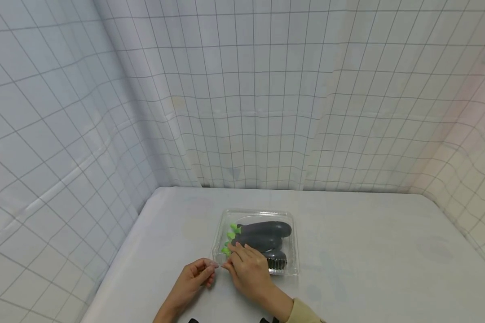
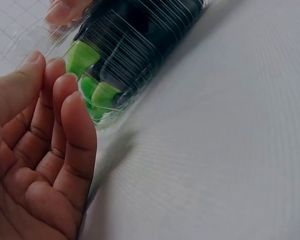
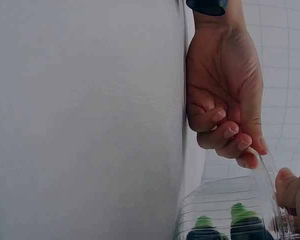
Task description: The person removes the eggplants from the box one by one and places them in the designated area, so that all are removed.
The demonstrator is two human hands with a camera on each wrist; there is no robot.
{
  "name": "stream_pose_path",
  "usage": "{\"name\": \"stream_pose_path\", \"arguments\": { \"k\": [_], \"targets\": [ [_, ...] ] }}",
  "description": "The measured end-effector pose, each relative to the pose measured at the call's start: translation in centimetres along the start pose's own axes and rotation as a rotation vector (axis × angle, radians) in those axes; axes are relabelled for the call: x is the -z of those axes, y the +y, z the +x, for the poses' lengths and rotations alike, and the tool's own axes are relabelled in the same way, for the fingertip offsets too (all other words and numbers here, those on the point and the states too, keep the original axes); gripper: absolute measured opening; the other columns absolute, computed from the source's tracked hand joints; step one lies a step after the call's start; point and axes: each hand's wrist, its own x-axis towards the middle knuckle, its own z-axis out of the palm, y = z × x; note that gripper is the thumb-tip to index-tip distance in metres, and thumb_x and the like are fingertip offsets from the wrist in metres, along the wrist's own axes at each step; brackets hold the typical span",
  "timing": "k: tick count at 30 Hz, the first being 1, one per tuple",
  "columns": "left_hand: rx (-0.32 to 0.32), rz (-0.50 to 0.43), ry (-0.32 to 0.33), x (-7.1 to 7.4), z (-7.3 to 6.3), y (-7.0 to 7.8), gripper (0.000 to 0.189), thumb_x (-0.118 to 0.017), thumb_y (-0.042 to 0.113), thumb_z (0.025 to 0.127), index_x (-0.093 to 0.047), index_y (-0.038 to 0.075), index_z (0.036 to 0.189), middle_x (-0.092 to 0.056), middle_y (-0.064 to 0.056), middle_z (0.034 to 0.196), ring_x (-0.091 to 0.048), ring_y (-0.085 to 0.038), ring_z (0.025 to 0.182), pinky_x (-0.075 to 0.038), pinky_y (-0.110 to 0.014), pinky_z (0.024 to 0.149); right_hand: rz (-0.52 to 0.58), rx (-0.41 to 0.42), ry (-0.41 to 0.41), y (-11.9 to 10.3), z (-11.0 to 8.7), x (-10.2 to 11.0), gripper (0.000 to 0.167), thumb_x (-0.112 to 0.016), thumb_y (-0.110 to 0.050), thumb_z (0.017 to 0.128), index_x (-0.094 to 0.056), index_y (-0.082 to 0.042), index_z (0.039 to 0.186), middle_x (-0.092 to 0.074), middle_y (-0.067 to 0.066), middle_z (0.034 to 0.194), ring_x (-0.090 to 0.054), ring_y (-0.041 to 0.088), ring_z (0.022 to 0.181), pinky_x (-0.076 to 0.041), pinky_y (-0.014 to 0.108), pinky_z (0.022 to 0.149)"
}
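A clear plastic box [image 1: 294,244] with its clear lid over it sits on the table, holding several dark eggplants [image 1: 262,242] with green stem ends. My left hand [image 1: 191,280] is at the box's front left corner, thumb and forefinger pinching the thin plastic edge [image 3: 266,161]; its other fingers curl loosely. Across the front left part of the lid lies my right hand [image 1: 248,269], fingers stretched over the top and thumb pointing to the same corner. In the right wrist view, the right thumb [image 3: 286,182] stands close beside the rim.
The box stands on a white-covered table [image 1: 359,251]. White curtains with a dark grid [image 1: 242,112] hang behind the table and along both sides. A dark band [image 3: 207,6] circles the left wrist.
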Motion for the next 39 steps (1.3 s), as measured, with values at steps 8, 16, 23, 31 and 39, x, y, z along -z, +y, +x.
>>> {"name": "stream_pose_path", "arguments": {
  "k": [8,16,23,31,39],
  "targets": [
    [0.071,-0.01,0.074,-0.3,0.1,0.5,0.036,-0.058,0.015,0.096,-0.053,-0.02,0.102,-0.059,-0.003,0.077,-0.056,-0.009,0.069,-0.049,-0.024,0.066,-0.038,0.01,-0.03,-0.2,0.2,0.0,0.025,-0.08,-0.026,0.077,-0.059,-0.013,0.076,-0.068,0.006,0.104,-0.066,0.02,0.096,-0.05,0.033,0.079],
    [0.118,-0.021,0.127,-0.5,0.2,0.7,0.029,-0.062,0.014,0.093,-0.057,-0.015,0.093,-0.062,-0.003,0.073,-0.058,-0.01,0.067,-0.05,-0.026,0.067,-0.067,0.017,-0.036,-0.2,0.3,0.1,0.024,-0.078,-0.027,0.078,-0.059,-0.013,0.076,-0.068,0.004,0.104,-0.066,0.019,0.095,-0.05,0.032,0.079],
    [0.107,-0.041,0.142,-0.6,0.0,0.6,0.021,-0.063,0.009,0.091,-0.06,-0.011,0.088,-0.065,-0.002,0.073,-0.062,-0.01,0.07,-0.052,-0.026,0.067,-0.005,0.013,0.06,0.3,1.0,0.3,0.022,-0.074,-0.03,0.082,-0.059,-0.014,0.075,-0.068,0.002,0.099,-0.066,0.015,0.086,-0.051,0.029,0.068],
    [0.108,-0.019,0.125,-0.4,0.0,0.5,0.035,-0.063,0.012,0.092,-0.054,-0.021,0.095,-0.065,-0.003,0.074,-0.061,-0.01,0.069,-0.051,-0.026,0.066,0.002,0.018,0.036,0.2,0.5,0.2,0.025,-0.081,-0.028,0.075,-0.06,-0.015,0.075,-0.069,0.002,0.101,-0.066,0.017,0.091,-0.052,0.033,0.074],
    [0.117,-0.022,0.111,-0.3,0.1,0.5,0.035,-0.063,0.013,0.092,-0.054,-0.021,0.093,-0.064,-0.001,0.073,-0.06,-0.009,0.068,-0.051,-0.025,0.066,-0.008,0.027,0.023,0.2,0.1,0.0,0.026,-0.083,-0.028,0.072,-0.06,-0.015,0.075,-0.068,0.001,0.103,-0.066,0.018,0.094,-0.052,0.034,0.076]
  ]
}}
